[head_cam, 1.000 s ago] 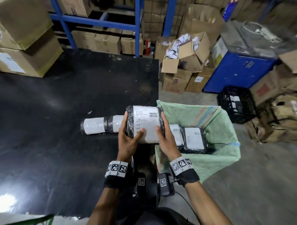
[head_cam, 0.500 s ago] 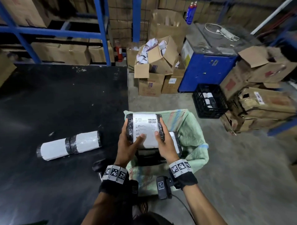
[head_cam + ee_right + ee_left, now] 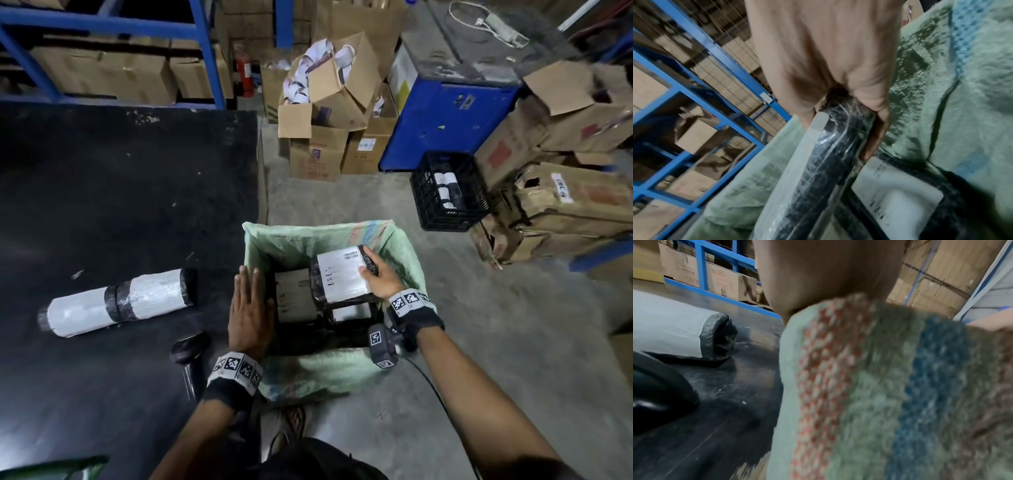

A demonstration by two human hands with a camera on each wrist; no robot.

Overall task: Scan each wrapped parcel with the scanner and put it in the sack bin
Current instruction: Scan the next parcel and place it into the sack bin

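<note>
Left hand (image 3: pixel 249 308) released; parcel (image 3: pixel 340 275) label-up, lengthwise over sack bin (image 3: pixel 397 246).

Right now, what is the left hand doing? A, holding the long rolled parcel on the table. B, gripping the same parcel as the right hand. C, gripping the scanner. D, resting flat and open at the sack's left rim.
D: the left hand lies flat, fingers straight, at the sack's left rim, holding nothing.

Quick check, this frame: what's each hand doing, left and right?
Left hand: open, fingers straight, flat at the sack bin's left rim.
Right hand: grips the wrapped parcel inside the sack bin.
</note>
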